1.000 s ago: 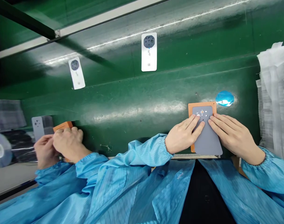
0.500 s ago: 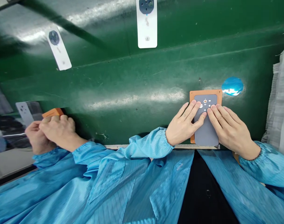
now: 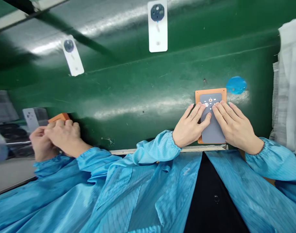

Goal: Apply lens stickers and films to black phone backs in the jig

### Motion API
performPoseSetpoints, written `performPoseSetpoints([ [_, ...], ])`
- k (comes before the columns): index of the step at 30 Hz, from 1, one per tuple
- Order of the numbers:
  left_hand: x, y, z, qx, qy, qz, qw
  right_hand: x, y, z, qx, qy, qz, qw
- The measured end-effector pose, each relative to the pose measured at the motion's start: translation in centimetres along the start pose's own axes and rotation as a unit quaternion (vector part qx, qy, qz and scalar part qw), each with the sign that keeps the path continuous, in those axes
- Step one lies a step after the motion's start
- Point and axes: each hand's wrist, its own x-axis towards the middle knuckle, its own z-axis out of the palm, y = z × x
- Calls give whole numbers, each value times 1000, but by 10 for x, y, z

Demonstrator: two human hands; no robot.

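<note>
A dark grey phone back cover (image 3: 213, 127) with small holes and white marks near its top lies on an orange fixture plate (image 3: 198, 94). My left hand (image 3: 189, 125) rests on the cover's left side, fingers stretched and thumb spread out over it. From the right, my right hand (image 3: 236, 124) lies flat, its fingertips on the upper part of the cover close to the marks. Both hands are open and press or touch without gripping. Parts of the cover's sides are hidden under the fingers.
At left, a co-worker's hands (image 3: 58, 137) are together by an orange block (image 3: 59, 117). White phone-shaped panels with dark camera areas (image 3: 158, 38) (image 3: 76, 63) lie farther back on the green table (image 3: 128, 81). A blue round film (image 3: 236, 85) sits beside the fixture; white cloth (image 3: 291, 94) hangs at right.
The view has shifted slightly. The grey cover's lower end, which overhung the fixture's bottom edge, now lies about level with it. My hands stay on the cover.
</note>
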Motion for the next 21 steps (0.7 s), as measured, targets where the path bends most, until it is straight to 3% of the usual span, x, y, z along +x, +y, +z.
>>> performPoseSetpoints([
  [3,-2,-9,-2,-20,-14,4,1000,-7,-3,2,7,17,-4,1000],
  [6,-1,-24,-5,-97,-8,22,995,-14,-5,-2,55,75,-29,995],
  [9,11,-35,-10,-236,77,-27,968,-15,-4,-11,232,162,-9,959],
  [11,25,-34,-14,-346,154,-84,922,-11,1,-12,398,238,45,885],
  [13,41,-26,-20,-431,196,-111,874,-5,10,-6,552,294,98,774],
  [15,55,-16,-26,-461,217,-112,853,2,21,5,670,296,129,669],
  [16,61,-11,-29,-456,232,-107,852,5,27,11,712,278,135,631],
  [18,69,-2,-34,-434,268,-94,855,10,37,21,756,242,131,594],
  [21,75,4,-37,-417,311,-69,851,15,44,28,768,223,114,589],
])
